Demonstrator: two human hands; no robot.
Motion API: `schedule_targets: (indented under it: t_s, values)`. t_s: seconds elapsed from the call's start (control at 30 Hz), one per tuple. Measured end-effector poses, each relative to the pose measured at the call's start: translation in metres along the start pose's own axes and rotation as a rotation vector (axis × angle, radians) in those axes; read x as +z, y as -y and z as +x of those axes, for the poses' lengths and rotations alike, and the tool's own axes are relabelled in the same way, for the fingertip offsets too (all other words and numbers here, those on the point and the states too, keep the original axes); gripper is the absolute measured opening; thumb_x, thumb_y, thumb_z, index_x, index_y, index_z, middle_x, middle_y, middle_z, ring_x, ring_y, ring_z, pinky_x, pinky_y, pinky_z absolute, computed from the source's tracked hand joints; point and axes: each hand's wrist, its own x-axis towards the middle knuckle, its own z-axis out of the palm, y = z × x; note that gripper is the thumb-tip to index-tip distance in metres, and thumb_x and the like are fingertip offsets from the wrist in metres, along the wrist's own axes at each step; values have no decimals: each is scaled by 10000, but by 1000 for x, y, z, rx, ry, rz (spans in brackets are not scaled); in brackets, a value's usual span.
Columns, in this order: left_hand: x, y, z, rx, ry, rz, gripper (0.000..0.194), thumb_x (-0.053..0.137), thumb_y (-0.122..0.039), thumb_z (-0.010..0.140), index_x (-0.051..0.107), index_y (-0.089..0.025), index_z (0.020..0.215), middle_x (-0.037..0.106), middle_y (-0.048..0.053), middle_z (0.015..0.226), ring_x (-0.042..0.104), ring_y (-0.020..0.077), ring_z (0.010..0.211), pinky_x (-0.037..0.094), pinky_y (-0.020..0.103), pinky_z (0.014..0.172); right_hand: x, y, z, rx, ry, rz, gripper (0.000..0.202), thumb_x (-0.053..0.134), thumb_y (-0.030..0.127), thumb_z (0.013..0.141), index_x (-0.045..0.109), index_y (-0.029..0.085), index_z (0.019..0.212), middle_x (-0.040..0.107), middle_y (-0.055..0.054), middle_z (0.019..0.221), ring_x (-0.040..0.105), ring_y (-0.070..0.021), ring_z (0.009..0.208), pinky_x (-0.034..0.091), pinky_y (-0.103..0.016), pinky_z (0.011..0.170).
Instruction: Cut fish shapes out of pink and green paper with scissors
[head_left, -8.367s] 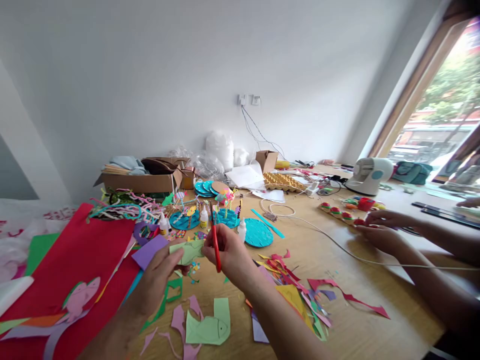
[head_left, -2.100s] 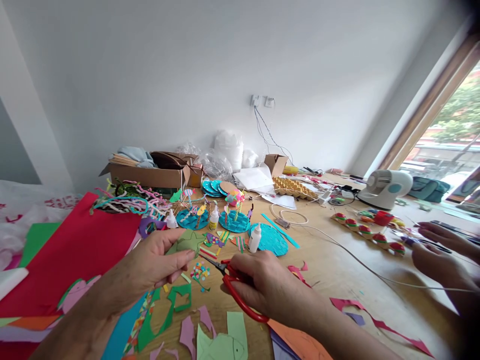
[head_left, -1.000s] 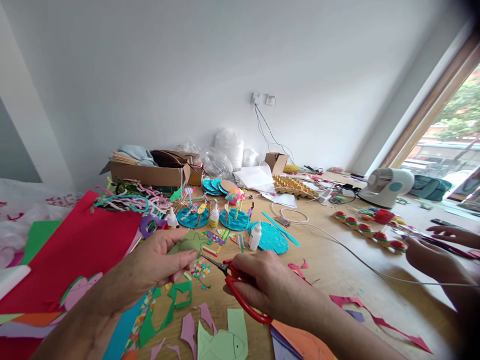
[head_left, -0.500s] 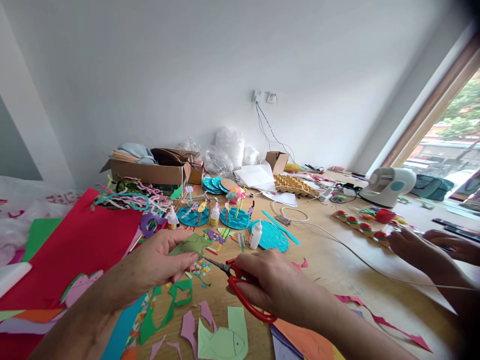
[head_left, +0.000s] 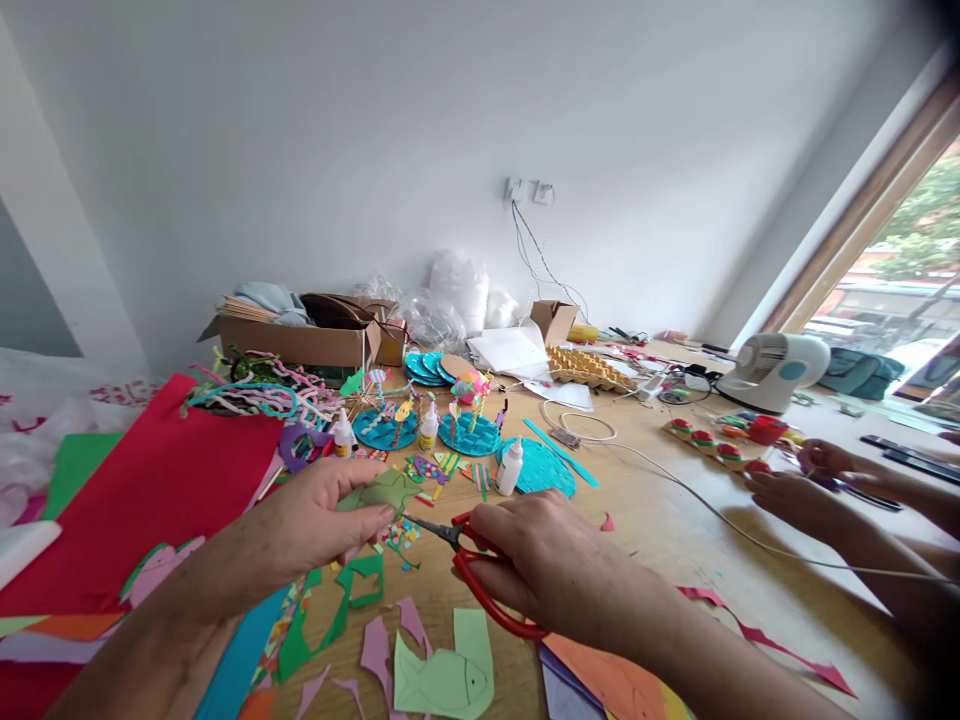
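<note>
Between the thumb and fingers of my left hand [head_left: 322, 515] is a green paper cutout [head_left: 386, 490] with a drawn outline. My right hand [head_left: 532, 545] grips red-handled scissors [head_left: 495, 600], fingers through the loops. Their blades point left, the tips touching or very close to the cutout's lower right edge; the blades look nearly closed. Beneath my hands lie green paper scraps [head_left: 319, 625], pink scraps [head_left: 375, 650] and a pale green sheet with a drawn fish [head_left: 450, 680]. Small coloured confetti pieces [head_left: 403, 535] sit just below the blades.
White glue bottles [head_left: 510, 468] stand beside blue decorated discs [head_left: 540, 470]. Red sheets [head_left: 180, 480] and pipe cleaners [head_left: 277, 390] lie left. A white cable [head_left: 697, 500] crosses the table at right, near another person's hands [head_left: 810, 500] and a white fan [head_left: 776, 370].
My hands and scissors stay nearly in place around the green paper. A small dangling green offcut near the blades has dropped away. The other person's hands at right have moved.
</note>
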Motion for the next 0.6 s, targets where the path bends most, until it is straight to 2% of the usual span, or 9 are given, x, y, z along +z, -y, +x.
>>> schedule_targets:
  t_s: [0.4, 0.6]
  values:
    - [-1, 5, 0, -10, 11, 31, 187, 603, -389, 682, 599, -212, 741, 447, -88, 537, 364, 90, 468, 276, 203, 449, 4, -2, 0, -8, -38, -6, 211, 565, 317, 922, 604, 165, 782, 563, 8, 615, 400, -106, 530, 183, -260, 519]
    - [0, 3, -1, 3, 7, 19, 170, 595, -374, 691, 594, -205, 708, 446, -89, 541, 364, 83, 477, 278, 199, 452, 3, -2, -1, -6, -16, -1, 204, 550, 324, 931, 603, 168, 812, 599, -2, 642, 422, -112, 543, 192, -258, 525]
